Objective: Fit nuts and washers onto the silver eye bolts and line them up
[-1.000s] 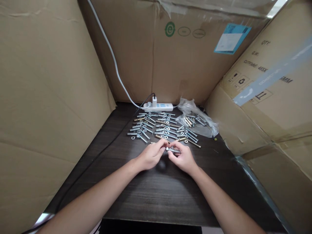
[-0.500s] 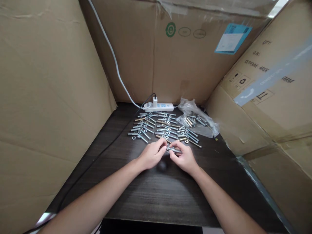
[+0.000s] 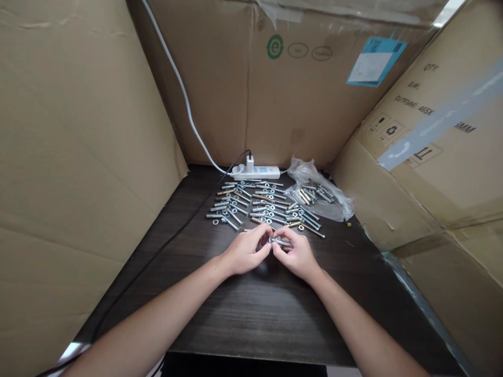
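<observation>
Just in front of the rows of hardware, my right hand (image 3: pixel 294 253) is closed round a silvery expansion bolt (image 3: pixel 282 242), which lies roughly sideways between thumb and fingers. My left hand (image 3: pixel 248 251) pinches the bolt's left end, its thumb and index tip meeting my right fingertips. Whether a nut or washer sits in that pinch is too small to make out. Beyond both hands, several bolts and metal sleeves (image 3: pixel 271 207) lie in rows with washers (image 3: pixel 216 222) among them.
A clear plastic bag (image 3: pixel 341 208) with more bolts lies at the back right. Behind the rows stands a white power strip (image 3: pixel 271 172) with a plugged-in charger. A black cable (image 3: pixel 176 234) crosses the dark table (image 3: pixel 251 319) on the left. Cardboard walls (image 3: pixel 212 104) enclose three sides.
My left thumb and fingers have shifted slightly to the right, closing over the bolt's end, where a small ring showed before. My right hand has hardly moved.
</observation>
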`<state>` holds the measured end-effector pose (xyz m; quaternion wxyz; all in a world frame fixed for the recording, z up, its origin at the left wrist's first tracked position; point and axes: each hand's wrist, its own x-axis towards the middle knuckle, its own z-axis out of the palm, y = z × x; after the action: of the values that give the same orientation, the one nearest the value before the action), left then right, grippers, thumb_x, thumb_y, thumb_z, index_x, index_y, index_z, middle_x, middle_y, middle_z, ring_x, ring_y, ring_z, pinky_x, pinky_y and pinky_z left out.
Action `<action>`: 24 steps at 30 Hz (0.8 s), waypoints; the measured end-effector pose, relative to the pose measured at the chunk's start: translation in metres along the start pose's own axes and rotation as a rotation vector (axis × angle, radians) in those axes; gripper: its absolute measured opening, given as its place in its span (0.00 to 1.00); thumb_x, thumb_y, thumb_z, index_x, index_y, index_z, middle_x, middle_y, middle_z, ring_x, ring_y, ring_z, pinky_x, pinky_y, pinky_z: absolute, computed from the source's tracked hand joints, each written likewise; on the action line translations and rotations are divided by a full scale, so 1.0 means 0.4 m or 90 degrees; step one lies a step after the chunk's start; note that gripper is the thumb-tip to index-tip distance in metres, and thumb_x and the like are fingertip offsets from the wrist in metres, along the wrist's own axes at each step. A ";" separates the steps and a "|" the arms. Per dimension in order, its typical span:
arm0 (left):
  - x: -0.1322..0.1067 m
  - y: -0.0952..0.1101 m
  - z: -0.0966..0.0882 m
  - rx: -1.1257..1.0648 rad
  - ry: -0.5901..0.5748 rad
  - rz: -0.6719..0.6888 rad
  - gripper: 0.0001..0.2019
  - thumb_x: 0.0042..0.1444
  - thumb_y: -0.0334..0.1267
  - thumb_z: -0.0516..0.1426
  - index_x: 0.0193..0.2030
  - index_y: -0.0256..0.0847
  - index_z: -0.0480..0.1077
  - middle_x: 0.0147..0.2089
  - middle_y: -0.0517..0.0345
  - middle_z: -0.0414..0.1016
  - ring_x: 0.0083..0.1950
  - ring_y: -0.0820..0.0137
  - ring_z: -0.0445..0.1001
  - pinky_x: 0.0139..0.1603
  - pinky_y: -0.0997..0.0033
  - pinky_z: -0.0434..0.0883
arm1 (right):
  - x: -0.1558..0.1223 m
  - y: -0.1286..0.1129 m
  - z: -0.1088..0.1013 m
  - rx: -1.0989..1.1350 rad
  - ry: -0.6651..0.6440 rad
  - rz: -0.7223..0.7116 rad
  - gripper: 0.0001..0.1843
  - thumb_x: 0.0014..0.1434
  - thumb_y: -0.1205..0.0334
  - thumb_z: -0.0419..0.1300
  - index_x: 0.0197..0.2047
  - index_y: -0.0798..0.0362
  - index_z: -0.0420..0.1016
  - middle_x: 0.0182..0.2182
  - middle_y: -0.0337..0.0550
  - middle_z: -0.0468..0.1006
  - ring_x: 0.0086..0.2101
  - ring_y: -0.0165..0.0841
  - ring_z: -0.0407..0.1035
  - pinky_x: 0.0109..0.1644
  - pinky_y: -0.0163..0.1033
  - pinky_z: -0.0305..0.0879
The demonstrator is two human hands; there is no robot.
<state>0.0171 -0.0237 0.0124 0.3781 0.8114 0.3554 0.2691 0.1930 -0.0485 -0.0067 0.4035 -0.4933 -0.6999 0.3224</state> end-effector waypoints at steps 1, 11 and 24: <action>0.000 0.001 -0.001 0.001 -0.001 -0.003 0.07 0.59 0.37 0.50 0.43 0.41 0.63 0.33 0.62 0.67 0.31 0.73 0.64 0.32 0.75 0.62 | 0.000 -0.001 0.000 0.001 -0.002 -0.002 0.06 0.54 0.63 0.58 0.36 0.54 0.67 0.21 0.34 0.66 0.19 0.24 0.57 0.23 0.29 0.57; 0.010 -0.021 0.003 0.081 -0.009 0.015 0.13 0.63 0.41 0.45 0.30 0.39 0.62 0.27 0.63 0.65 0.28 0.74 0.63 0.31 0.74 0.59 | -0.001 -0.005 0.000 0.001 -0.023 -0.010 0.05 0.54 0.63 0.57 0.36 0.53 0.67 0.20 0.33 0.63 0.19 0.24 0.56 0.23 0.29 0.55; -0.005 0.003 -0.005 0.015 -0.002 -0.002 0.06 0.58 0.34 0.50 0.42 0.41 0.61 0.33 0.62 0.66 0.31 0.73 0.64 0.32 0.75 0.61 | 0.001 0.004 0.001 0.014 -0.019 0.007 0.07 0.56 0.61 0.57 0.38 0.54 0.67 0.23 0.36 0.69 0.20 0.25 0.60 0.24 0.29 0.59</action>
<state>0.0147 -0.0250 0.0142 0.3694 0.8155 0.3593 0.2633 0.1934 -0.0478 -0.0080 0.3965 -0.4880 -0.6995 0.3396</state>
